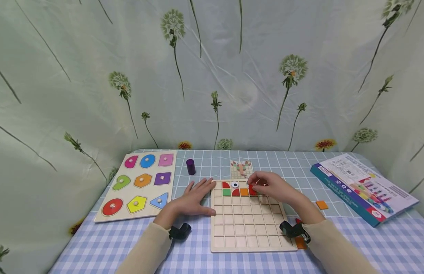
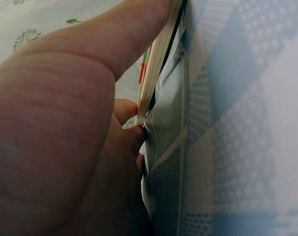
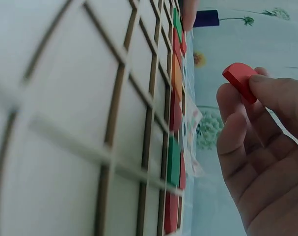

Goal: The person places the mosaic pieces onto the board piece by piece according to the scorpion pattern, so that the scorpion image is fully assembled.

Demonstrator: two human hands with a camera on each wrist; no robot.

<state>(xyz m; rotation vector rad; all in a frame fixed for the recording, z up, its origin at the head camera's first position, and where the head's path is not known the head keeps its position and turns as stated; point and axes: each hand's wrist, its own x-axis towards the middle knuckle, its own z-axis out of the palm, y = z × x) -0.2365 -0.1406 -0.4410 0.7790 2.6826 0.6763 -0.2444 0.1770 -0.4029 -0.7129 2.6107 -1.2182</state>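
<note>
Pinching a red block [image 3: 241, 81] between thumb and fingers, the right hand [image 1: 271, 186] has its grip closed around it, above the far part of a wooden grid board [image 1: 240, 230]; the right wrist view shows the block held apart from the grid. The left hand [image 1: 192, 199] lies with fingers extended, its grip holding nothing, fingertips and thumb touching the board's left edge.

In the board's far rows sit an eye tile [image 1: 234, 184], a green tile [image 1: 226, 192], an orange tile [image 1: 244, 191] and red ones. Just beyond the board lies a picture card [image 1: 241, 167]. A purple cylinder [image 1: 190, 167] stands on the worktop [image 1: 194, 255], near a knobbed shape puzzle [image 1: 147, 191] at left. To the right are a loose orange square [image 1: 322, 205] and a printed box [image 1: 364, 188].
</note>
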